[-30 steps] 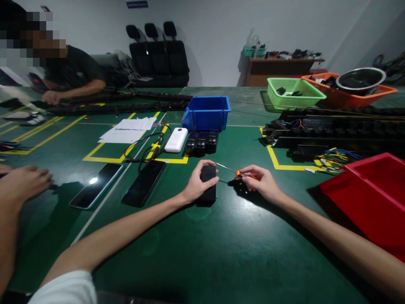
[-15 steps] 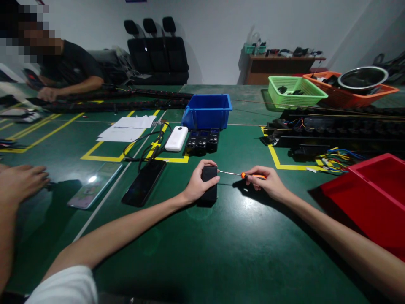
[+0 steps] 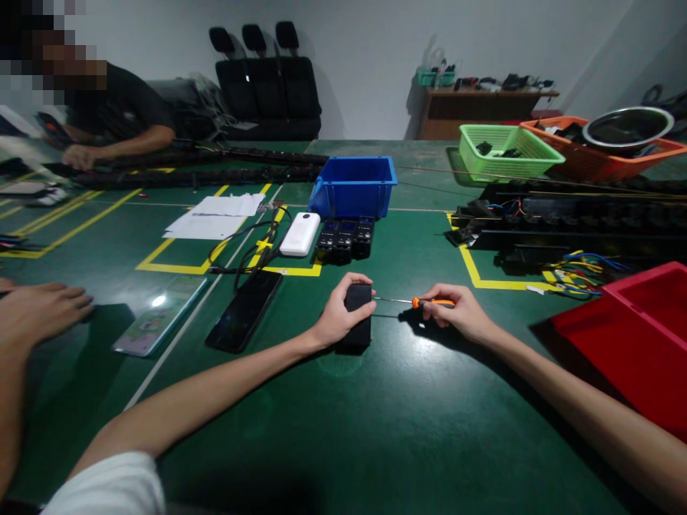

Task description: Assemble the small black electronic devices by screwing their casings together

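Note:
My left hand [image 3: 343, 313] is closed around a black rectangular box [image 3: 361, 330] on the green table, its thumb lying across the face nearest me. In my right hand [image 3: 455, 309] is a screwdriver [image 3: 437, 303] with an orange and black handle, pinched between thumb and fingers. The thin metal shaft points left and its tip meets the upper right side of the box. Whether the tip sits in a screw is too small to tell. Several black modules [image 3: 344, 239] stand just beyond the box, in front of a blue bin [image 3: 357, 187].
A dark phone [image 3: 245, 311], a white power bank [image 3: 299, 234], a cable and papers [image 3: 215, 217] lie to the left. Another person's hand [image 3: 43, 307] rests at far left, by a second phone [image 3: 161, 315]. A red bin [image 3: 633, 336] and wires [image 3: 574, 275] are at right.
The view has shifted slightly. My hands keep the same hold on the box and the screwdriver. The other person's hand at far left has moved a little to the right.

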`<action>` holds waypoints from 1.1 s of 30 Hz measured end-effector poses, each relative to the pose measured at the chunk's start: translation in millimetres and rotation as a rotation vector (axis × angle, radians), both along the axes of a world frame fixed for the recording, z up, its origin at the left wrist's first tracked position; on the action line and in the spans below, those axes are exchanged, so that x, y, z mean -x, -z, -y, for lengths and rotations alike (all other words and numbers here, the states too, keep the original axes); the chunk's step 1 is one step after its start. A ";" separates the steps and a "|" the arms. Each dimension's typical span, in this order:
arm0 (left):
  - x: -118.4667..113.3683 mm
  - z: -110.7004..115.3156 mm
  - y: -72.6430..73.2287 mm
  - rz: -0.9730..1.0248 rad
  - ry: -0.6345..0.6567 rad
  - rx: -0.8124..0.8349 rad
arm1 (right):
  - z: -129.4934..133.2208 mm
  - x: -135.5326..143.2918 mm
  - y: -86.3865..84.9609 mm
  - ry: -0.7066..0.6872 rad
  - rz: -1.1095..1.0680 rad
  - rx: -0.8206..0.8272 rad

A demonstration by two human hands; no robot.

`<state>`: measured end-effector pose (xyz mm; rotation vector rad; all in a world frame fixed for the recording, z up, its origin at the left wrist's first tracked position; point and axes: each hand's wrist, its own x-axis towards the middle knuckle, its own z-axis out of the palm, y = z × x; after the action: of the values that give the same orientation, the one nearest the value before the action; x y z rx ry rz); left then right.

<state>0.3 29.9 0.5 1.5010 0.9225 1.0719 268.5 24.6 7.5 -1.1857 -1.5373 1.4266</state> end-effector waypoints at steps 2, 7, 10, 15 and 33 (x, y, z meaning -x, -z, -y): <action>0.2 -0.2 0.4 -0.002 0.004 -0.002 | 0.1 0.1 -0.3 0.000 -0.003 0.001; 0.4 -0.5 1.0 -0.008 0.006 0.002 | 0.5 1.0 -1.8 0.001 -0.001 -0.007; 0.1 -0.3 0.9 -0.007 0.008 0.005 | 0.5 1.5 -2.1 0.000 -0.004 -0.013; -0.4 0.1 0.0 -0.008 0.007 0.003 | 0.4 1.2 -1.4 -0.004 -0.005 -0.012; -0.4 4.1 0.2 -0.068 0.036 -0.015 | 0.1 -0.9 -0.3 -0.016 -0.093 0.017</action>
<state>0.7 25.8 0.3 1.5690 0.9325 1.0098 269.4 24.4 7.9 -1.1030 -1.4769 1.4869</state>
